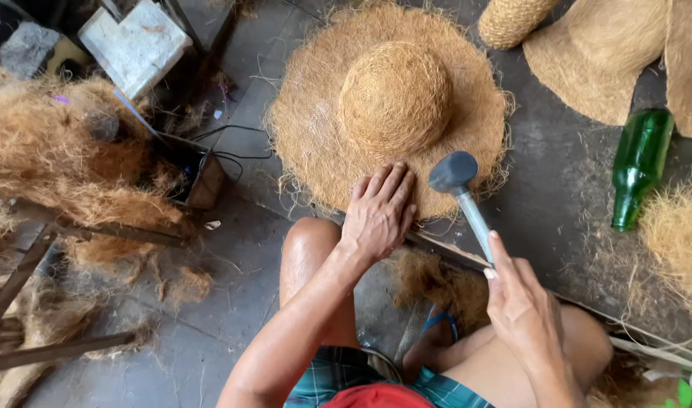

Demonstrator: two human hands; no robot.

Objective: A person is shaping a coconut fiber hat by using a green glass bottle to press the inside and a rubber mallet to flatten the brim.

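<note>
A wide-brimmed hat (323, 121) of brown coir fibre lies flat on the grey floor in front of my knees. My left hand (379, 213) presses flat on its near brim, fingers together. My right hand (523, 310) grips the pale handle of a mallet (461, 190) whose dark rubber head hovers just above the brim, right of my left hand.
Loose coir fibre (66, 151) piles up at the left, with wooden slats and a dark box with cables (198, 170). A green glass bottle (640, 166) lies at the right. More fibre hats (603, 53) sit at the top right. A white block (134, 45) is top left.
</note>
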